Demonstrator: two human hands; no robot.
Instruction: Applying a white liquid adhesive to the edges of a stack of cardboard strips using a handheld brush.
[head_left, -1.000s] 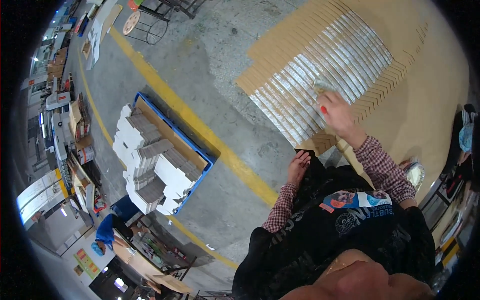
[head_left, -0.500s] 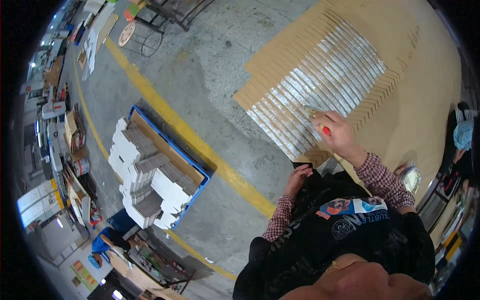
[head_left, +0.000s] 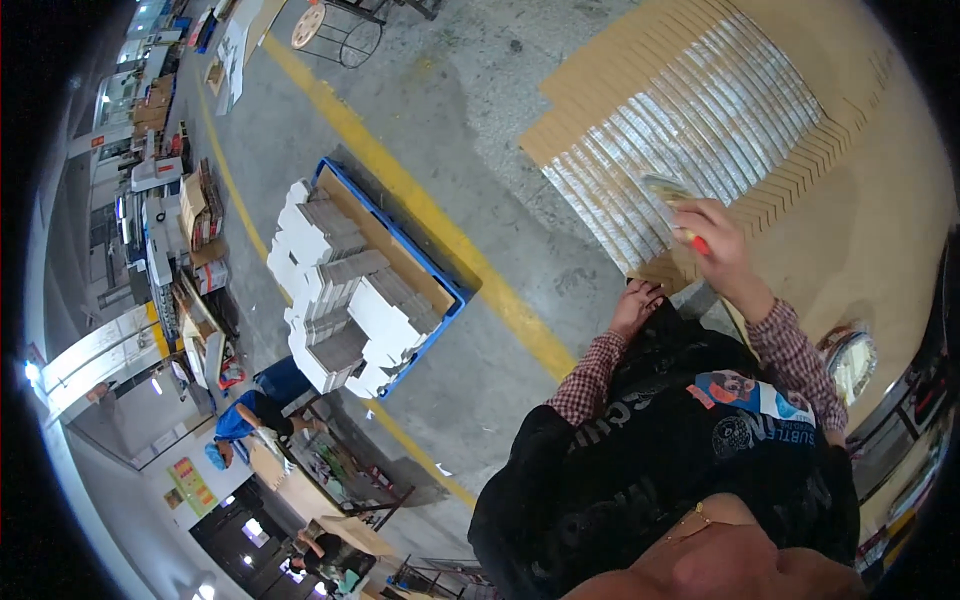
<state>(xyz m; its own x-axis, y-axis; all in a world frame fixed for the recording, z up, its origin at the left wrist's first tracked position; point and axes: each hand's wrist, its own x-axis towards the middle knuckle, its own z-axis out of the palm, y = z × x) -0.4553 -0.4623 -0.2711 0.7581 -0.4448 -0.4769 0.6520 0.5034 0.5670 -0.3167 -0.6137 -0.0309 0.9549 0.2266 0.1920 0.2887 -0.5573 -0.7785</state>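
In my right hand (head_left: 712, 240) is a flat brush (head_left: 664, 186) with a red-ended handle, its bristles over the near-left part of the fanned cardboard sheets (head_left: 690, 118). These brown sheets overlap in staggered rows, and their exposed strips carry a shiny, whitish wet coating. My left hand (head_left: 634, 308) is down at the near corner of the sheets, by my lap. Its fingers are curled inward there; what lies between them, if anything, is hidden. Beside my right forearm stands a round tin (head_left: 850, 362) with something pale and glossy in it.
The sheets lie on a brown-covered table (head_left: 840, 240). Left of me, a blue crate (head_left: 392, 232) on the concrete floor holds stacks of white and grey cut cardboard (head_left: 345, 290). A stool (head_left: 309, 27) stands farther off. People work at tables at the lower left.
The brush and my right hand have shifted slightly over the coated strips, bristles now fanned out more visibly. My left hand's fingers have drawn in at the sheets' corner. The whole view has turned a little.
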